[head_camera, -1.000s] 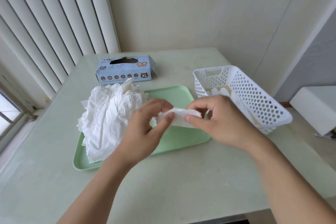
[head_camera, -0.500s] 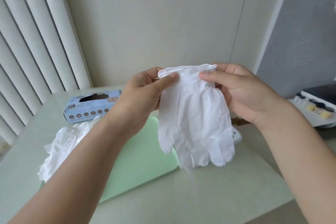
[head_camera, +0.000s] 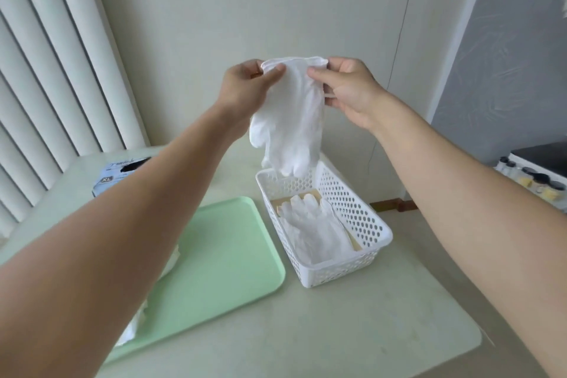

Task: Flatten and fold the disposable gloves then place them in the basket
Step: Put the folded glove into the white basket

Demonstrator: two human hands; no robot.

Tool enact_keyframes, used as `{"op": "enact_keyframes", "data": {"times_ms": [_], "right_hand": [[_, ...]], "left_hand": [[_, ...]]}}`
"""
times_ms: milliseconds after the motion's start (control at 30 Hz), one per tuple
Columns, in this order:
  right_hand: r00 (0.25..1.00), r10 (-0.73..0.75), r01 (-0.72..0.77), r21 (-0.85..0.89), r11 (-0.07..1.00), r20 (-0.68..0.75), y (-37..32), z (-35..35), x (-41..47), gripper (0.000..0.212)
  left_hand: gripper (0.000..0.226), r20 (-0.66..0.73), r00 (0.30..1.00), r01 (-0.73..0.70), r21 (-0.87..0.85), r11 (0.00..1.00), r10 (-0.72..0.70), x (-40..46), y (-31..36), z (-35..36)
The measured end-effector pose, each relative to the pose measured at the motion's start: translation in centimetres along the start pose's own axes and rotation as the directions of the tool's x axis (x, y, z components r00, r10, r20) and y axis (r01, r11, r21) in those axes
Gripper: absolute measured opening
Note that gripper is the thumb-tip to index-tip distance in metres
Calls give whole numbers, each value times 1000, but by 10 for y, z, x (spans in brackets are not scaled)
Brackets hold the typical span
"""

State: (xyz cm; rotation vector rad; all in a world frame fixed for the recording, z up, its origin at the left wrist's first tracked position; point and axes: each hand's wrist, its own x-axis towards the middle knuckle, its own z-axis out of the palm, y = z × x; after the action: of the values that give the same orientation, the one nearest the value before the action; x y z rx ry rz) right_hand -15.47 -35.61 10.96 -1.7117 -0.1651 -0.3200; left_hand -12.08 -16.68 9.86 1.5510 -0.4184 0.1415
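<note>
A second before, the disposable glove (head_camera: 290,120) had been a small crumpled wad pinched low between the two hands, over the green tray (head_camera: 221,258); half a second before, it had already been shaken open and hung at chest height. Now it was carried higher and further from the body, with both arms stretched out, so that it dangled over the far end of the white perforated basket (head_camera: 368,224). The left hand (head_camera: 245,86) pinched the left corner of the cuff between thumb and fingers, and the right hand (head_camera: 346,86) pinched the right corner in the same way, so the cuff ran as a nearly level edge from one hand to the other. Below that edge the glove hung free, its long axis close to vertical, cuff up and finger tips pointing down, the tips level with or just above the basket's far rim; whether they touched it could not be told. This suggested the flattening step was under way, with the glove opened out by its own weight but not yet folded. Beneath the right hand, a flattened glove (head_camera: 316,233) already lay inside the basket, its fingers pointing away from the person. More crumpled gloves (head_camera: 132,328) showed under the left forearm on the tray, and the blue glove box (head_camera: 112,176) stood on the worktop (head_camera: 352,331) beyond the left forearm.
</note>
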Motion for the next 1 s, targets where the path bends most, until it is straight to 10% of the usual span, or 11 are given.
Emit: {"op": "enact_keyframes", "data": {"times_ms": [300,567,900,1000], "right_hand": [[981,-42,105,-335,936,188,101,-21,-82,6],[901,184,195,-745,637,393,138,-32,-122,10],[665,619,343,-907,243,417,108,-20,-112,14],[493,778,368,-904,219,389,106,-11,-108,27]], "left_hand": [[3,372,918,-319,481,817,139,-77,-97,-4],[16,577,805,-421,718,554,-137,-124,-121,25],[19,643,537,-395,764,510,-546,-119,-106,51],[29,597,560,-416,803,427,-575,-119,-106,60]]}}
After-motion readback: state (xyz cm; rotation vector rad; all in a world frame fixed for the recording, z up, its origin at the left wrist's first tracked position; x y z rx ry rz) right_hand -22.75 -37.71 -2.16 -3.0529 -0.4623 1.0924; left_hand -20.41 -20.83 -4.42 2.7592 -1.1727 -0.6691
